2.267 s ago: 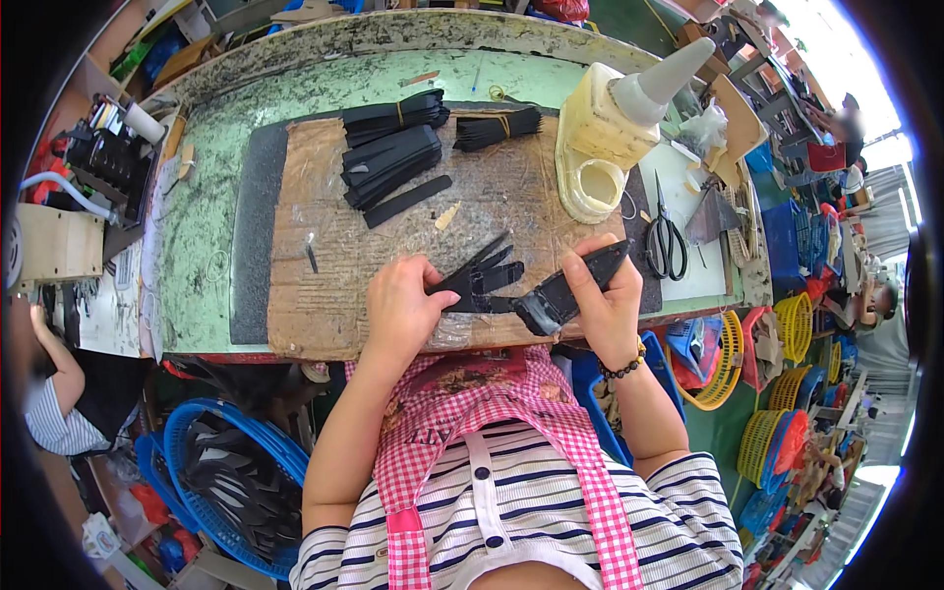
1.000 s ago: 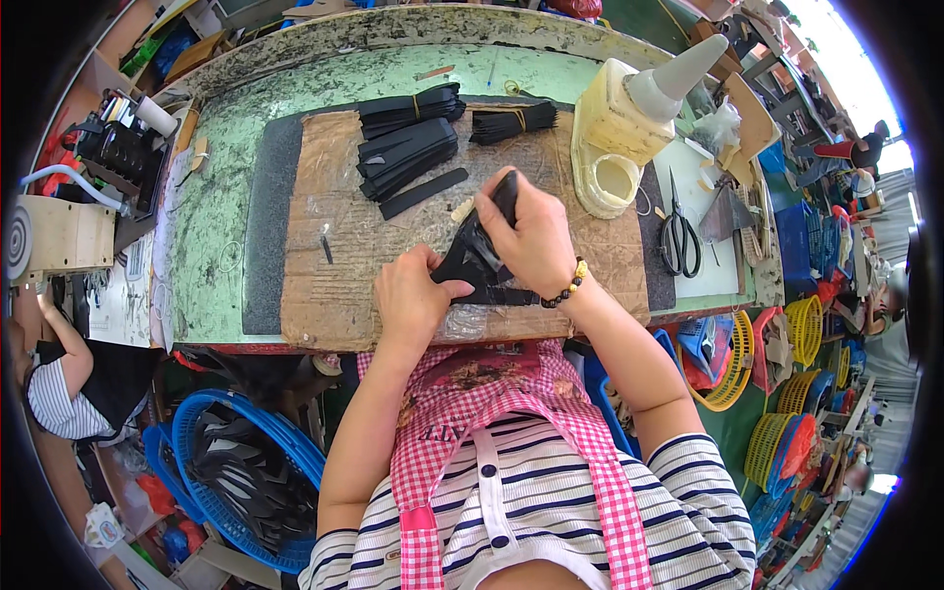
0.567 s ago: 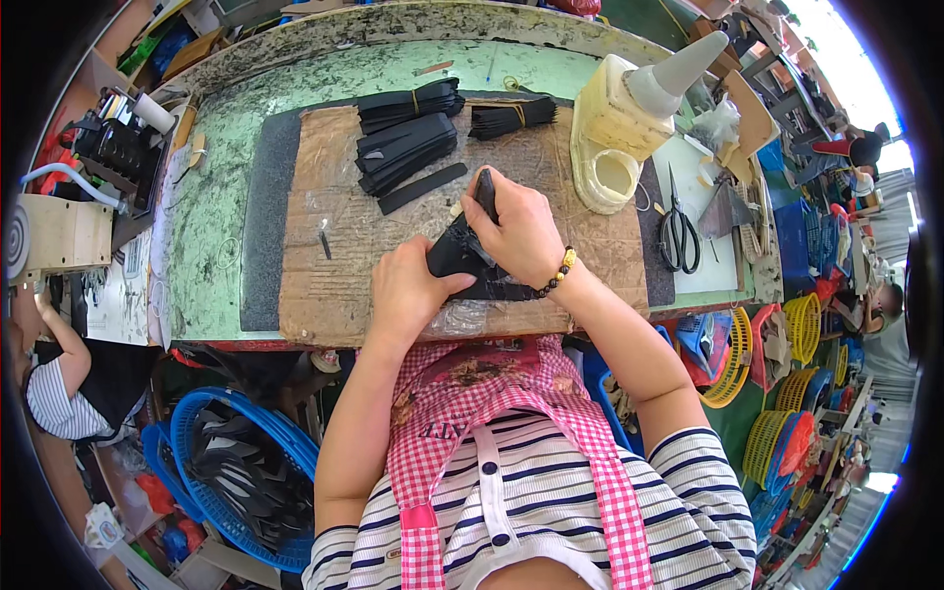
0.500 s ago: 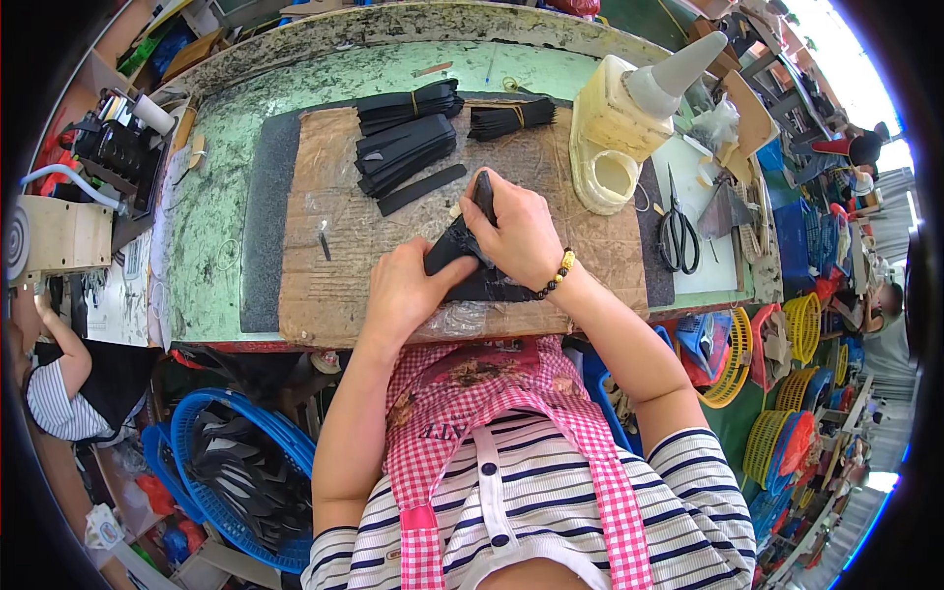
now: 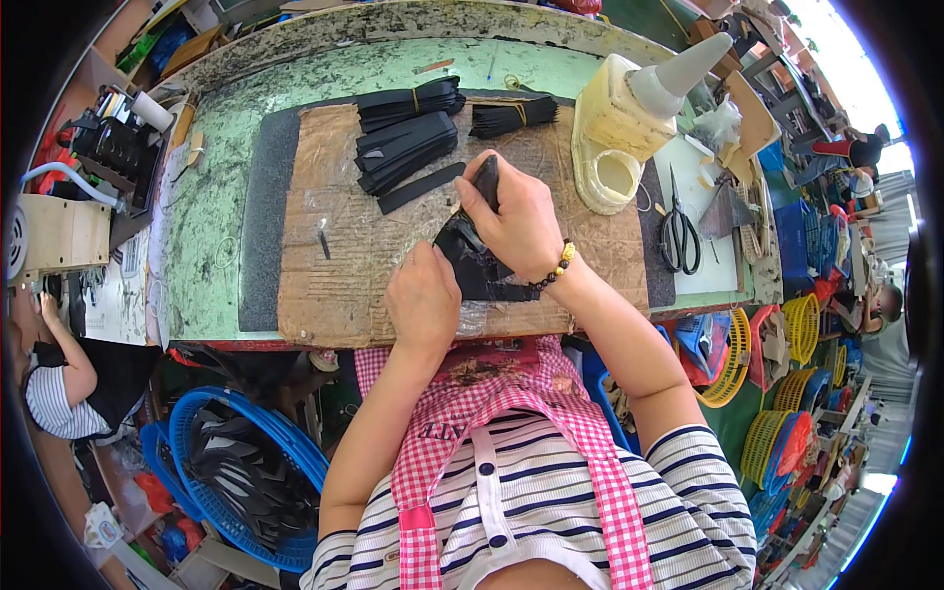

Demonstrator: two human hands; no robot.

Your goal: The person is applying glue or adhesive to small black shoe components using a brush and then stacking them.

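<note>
My right hand (image 5: 521,221) is closed round a dark, slim handle (image 5: 486,181) that slants up out of its grip. Its lower end is hidden, so the kind of tool cannot be told. Under that hand lies a shiny black flat piece (image 5: 482,283), partly covered by my fingers. My left hand (image 5: 425,300) is curled at the left edge of this piece, fingertips hidden. Just beyond sits a single black strip (image 5: 421,189), beside a stack of black strips (image 5: 408,152). Two banded bundles, a wider strip bundle (image 5: 411,102) and a thinner one (image 5: 513,116), lie farther back.
Worn brown cardboard (image 5: 334,265) covers the green worktable (image 5: 206,236). At the right stand a cream glue bottle (image 5: 619,108) with a grey cone nozzle and black scissors (image 5: 678,231). A blue basket (image 5: 246,403) of dark pieces is below left. Another person's arm (image 5: 67,339) shows far left.
My left hand has shifted right and drawn its thumb back off the black piece, its fingers now curled. The right hand has risen slightly with the dark handle still in it.
</note>
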